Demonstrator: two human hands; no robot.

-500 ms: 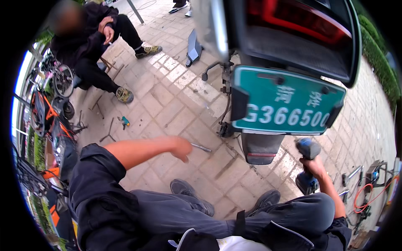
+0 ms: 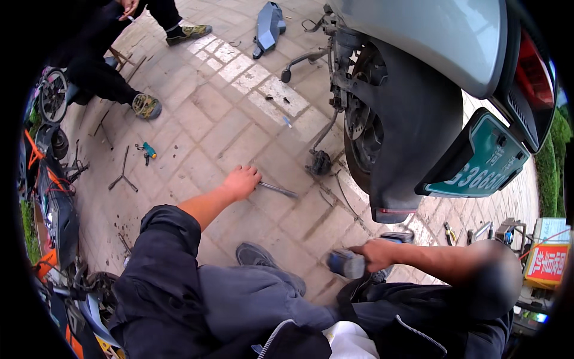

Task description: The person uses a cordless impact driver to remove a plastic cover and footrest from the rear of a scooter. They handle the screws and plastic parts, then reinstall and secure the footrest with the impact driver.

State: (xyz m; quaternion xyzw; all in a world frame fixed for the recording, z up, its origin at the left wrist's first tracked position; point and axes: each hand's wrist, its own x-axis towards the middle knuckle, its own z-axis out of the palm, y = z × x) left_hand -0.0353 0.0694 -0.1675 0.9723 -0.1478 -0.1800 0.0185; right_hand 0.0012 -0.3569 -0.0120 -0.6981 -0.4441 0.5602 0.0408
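Observation:
My left hand [image 2: 242, 182] is down at the paving, fingers curled over the near-left end of a slim metal rod-shaped tool [image 2: 278, 190], whose covered end is hidden. In my right hand [image 2: 376, 254] is a blue and black cordless drill [image 2: 345, 264], held low in front of my knees and slightly blurred. Ahead to the right stands a grey scooter [image 2: 430, 36] with a black rear mudguard [image 2: 412, 113] and a green plate [image 2: 478, 158]. Beside its rear wheel [image 2: 365, 143], a dark brake caliper [image 2: 318, 161] hangs on a hose near the ground.
A three-armed wrench [image 2: 124, 172] and a green-handled tool [image 2: 148, 150] lie left. A grey panel [image 2: 270, 27] and two small bolts [image 2: 278, 99] lie farther off. A seated person's shoe [image 2: 146, 106] is at upper left. Pliers [image 2: 449, 233] and a box [image 2: 547, 257] are right.
My left hand has come down onto the rod-shaped tool. The drill in my right hand has swung left and inward. The view has turned right, showing the scooter's wheel side.

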